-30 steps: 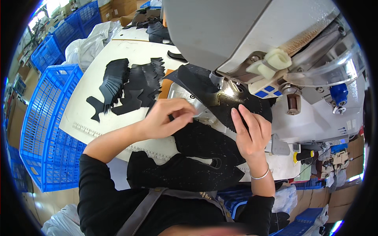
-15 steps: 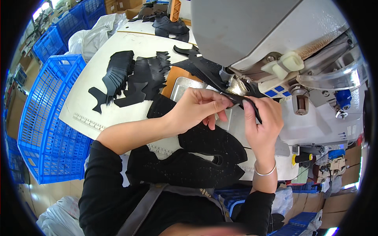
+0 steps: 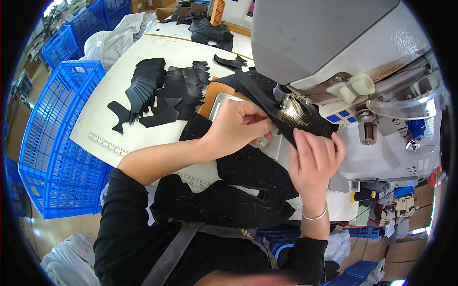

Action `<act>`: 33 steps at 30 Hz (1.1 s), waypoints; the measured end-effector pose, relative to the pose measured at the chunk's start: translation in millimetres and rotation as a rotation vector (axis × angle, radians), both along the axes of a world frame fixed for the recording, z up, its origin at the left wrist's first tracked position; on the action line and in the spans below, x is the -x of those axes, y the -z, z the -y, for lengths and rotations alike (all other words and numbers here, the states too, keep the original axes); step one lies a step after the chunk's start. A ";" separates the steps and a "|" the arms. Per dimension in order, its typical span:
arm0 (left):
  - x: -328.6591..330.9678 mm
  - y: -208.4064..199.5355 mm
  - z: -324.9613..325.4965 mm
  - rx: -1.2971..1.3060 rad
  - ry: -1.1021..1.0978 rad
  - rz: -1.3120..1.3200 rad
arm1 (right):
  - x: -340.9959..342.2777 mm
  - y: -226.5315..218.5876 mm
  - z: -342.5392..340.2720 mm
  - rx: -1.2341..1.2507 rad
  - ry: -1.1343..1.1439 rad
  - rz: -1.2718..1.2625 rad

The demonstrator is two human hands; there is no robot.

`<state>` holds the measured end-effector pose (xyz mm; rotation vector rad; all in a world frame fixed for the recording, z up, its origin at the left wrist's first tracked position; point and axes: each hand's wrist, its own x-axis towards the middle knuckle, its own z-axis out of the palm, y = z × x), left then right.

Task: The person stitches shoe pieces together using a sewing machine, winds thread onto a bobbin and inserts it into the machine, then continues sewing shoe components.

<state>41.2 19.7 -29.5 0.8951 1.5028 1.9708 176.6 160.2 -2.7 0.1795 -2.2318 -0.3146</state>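
Observation:
My left hand (image 3: 234, 127) pinches the near edge of a black material piece (image 3: 286, 129) beside the metal fitting of a grey sewing machine (image 3: 315, 43). My right hand (image 3: 315, 159) grips the same piece from the right, thumb below and fingers bent over its edge. A narrow black strip (image 3: 255, 88) runs from this work toward the far left, over a ribbed black part. Exactly where the layers join is hidden by my fingers. Beneath my wrists lie larger black cut pieces (image 3: 217, 205) with pale stitch lines, at the table's near edge.
Fanned stacks of black cut pieces (image 3: 145, 83) lie on the white table (image 3: 102, 117) at left, near a printed ruler strip. A blue crate (image 3: 62, 148) stands beyond the left edge. More black parts (image 3: 212, 34) sit at the back. A thread cone (image 3: 363, 196) is at right.
The right hand has turned and shifted slightly down, its fingers spreading more over the black piece. That piece now lies flatter by the metal fitting. The view has shifted slightly.

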 end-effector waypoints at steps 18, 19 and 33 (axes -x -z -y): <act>-0.1 -3.0 3.7 -0.033 0.099 0.075 | 2.3 2.2 -3.8 0.095 -0.031 -0.008; 0.2 -3.6 4.9 -0.024 0.108 0.070 | 3.6 -0.2 -5.3 0.117 -0.044 -0.007; 4.0 4.0 4.3 0.060 0.086 0.013 | 3.1 7.9 -2.4 -0.023 -0.060 -0.016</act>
